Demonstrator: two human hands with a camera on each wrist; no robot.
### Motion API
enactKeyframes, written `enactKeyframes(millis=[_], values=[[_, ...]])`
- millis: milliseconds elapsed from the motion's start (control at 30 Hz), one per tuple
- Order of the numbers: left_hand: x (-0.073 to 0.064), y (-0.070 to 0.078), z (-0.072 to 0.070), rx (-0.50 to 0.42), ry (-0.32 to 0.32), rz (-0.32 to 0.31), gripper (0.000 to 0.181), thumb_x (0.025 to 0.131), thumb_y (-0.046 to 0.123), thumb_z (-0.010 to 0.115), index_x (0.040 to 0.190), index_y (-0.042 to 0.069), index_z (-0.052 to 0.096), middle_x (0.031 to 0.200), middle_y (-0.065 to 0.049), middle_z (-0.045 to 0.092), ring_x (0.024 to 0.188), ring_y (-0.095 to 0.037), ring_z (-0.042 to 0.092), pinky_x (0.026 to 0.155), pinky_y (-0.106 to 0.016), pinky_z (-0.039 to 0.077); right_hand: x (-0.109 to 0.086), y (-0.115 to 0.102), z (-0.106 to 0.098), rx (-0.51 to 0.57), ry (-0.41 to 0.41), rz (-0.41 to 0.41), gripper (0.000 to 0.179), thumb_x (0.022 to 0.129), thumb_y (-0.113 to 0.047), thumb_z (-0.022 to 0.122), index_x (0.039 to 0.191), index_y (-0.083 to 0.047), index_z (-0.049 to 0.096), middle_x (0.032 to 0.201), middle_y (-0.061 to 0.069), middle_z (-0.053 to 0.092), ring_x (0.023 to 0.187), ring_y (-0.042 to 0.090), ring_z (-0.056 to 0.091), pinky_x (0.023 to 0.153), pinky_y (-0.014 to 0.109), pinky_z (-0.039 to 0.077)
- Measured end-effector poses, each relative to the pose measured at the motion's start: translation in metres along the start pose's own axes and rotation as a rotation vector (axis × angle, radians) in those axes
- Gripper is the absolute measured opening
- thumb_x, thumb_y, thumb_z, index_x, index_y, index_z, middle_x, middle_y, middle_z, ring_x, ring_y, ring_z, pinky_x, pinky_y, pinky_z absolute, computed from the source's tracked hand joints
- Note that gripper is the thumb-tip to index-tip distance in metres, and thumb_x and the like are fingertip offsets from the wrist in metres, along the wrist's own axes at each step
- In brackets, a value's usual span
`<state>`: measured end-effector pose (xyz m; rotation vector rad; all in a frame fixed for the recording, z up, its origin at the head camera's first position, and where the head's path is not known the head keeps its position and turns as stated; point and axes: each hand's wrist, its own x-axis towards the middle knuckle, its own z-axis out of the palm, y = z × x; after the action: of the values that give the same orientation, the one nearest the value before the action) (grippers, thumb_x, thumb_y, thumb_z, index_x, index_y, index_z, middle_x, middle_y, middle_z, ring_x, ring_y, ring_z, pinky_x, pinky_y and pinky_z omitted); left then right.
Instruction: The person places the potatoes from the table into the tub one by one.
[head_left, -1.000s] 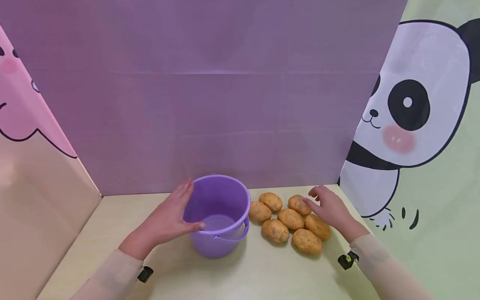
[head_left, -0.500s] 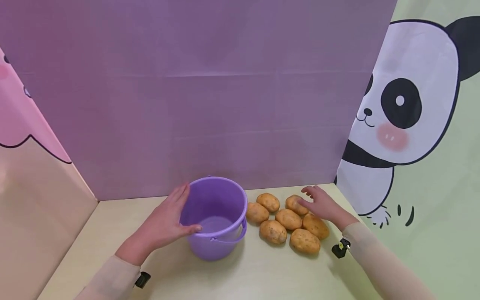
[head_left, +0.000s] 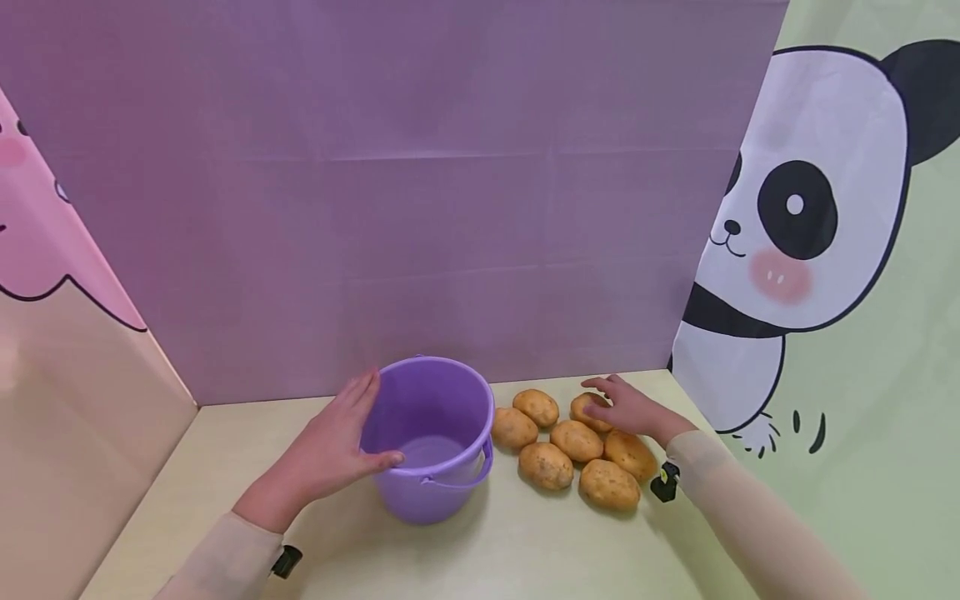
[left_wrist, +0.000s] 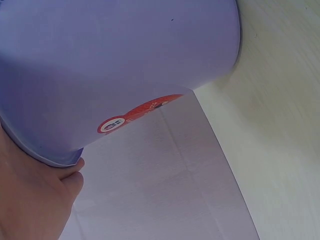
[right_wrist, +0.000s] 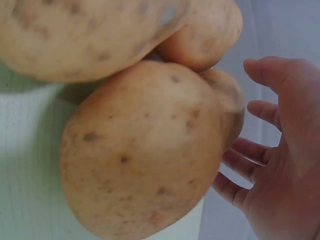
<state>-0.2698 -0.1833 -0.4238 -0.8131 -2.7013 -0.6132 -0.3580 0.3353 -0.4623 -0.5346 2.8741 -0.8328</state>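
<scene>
A purple bucket (head_left: 426, 492) stands upright on the table, its handle hanging down at the right front. My left hand (head_left: 327, 454) holds the bucket's left side, thumb over the near rim and fingers along the far left rim; in the left wrist view, the hand (left_wrist: 35, 192) is at the rim. To the bucket's right lies a cluster of several potatoes (head_left: 576, 440). Over the back right potato (head_left: 588, 412) my right hand (head_left: 628, 408) reaches with spread, slightly bent fingers. In the right wrist view, the hand (right_wrist: 287, 150) has space between thumb and fingers, beside a large potato (right_wrist: 142, 155).
The pale wooden table (head_left: 487, 554) meets a purple backdrop (head_left: 450, 208) behind the bucket. A wall panel with a panda picture (head_left: 832, 192) rises at the right, a pink-and-beige panel (head_left: 82, 367) at the left. A red label (left_wrist: 142, 112) is on the bucket's side.
My right hand has moved left and closer over the back right potato. The left hand stays at the bucket. The whole head view has shifted slightly.
</scene>
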Motion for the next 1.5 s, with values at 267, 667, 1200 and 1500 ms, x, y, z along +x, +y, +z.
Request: enactKeyframes(millis=[267, 667, 1200, 1500], values=[[0.000, 0.001, 0.000, 0.010, 0.005, 0.004, 0.127, 0.089, 0.072, 0.079, 0.165, -0.017, 0.030, 0.176, -0.033, 0.026, 0.163, -0.053, 0.025, 0.128, -0.067, 0.030, 0.004, 0.013, 0.004, 0.032, -0.032, 0.023, 0.064, 0.109, -0.038, 0.068, 0.162, -0.005, 0.052, 0.129, 0.016, 0.057, 0.120, 0.035, 0.059, 0.109, 0.063, 0.048], [-0.001, 0.000, 0.001, 0.004, 0.001, -0.003, 0.128, 0.089, 0.074, 0.078, 0.166, -0.016, 0.029, 0.177, -0.031, 0.025, 0.164, -0.051, 0.024, 0.129, -0.066, 0.029, 0.007, 0.025, 0.010, 0.081, -0.056, 0.035, 0.068, 0.108, -0.041, 0.068, 0.165, -0.009, 0.049, 0.151, 0.025, 0.054, 0.139, 0.047, 0.054, 0.119, 0.073, 0.039], [-0.001, 0.000, 0.000, 0.014, 0.013, 0.009, 0.129, 0.088, 0.076, 0.077, 0.166, -0.015, 0.029, 0.177, -0.031, 0.026, 0.164, -0.051, 0.026, 0.128, -0.067, 0.031, 0.005, 0.024, 0.009, 0.126, 0.027, 0.006, 0.068, 0.104, -0.038, 0.075, 0.161, -0.005, 0.056, 0.156, 0.025, 0.059, 0.138, 0.043, 0.058, 0.118, 0.068, 0.044], [-0.001, -0.001, 0.001, 0.016, 0.018, 0.015, 0.130, 0.088, 0.078, 0.075, 0.166, -0.015, 0.029, 0.177, -0.031, 0.027, 0.163, -0.051, 0.026, 0.127, -0.067, 0.032, 0.008, 0.021, 0.004, 0.175, 0.123, 0.009, 0.066, 0.102, -0.036, 0.080, 0.156, -0.004, 0.059, 0.149, 0.022, 0.064, 0.126, 0.037, 0.063, 0.110, 0.056, 0.052]])
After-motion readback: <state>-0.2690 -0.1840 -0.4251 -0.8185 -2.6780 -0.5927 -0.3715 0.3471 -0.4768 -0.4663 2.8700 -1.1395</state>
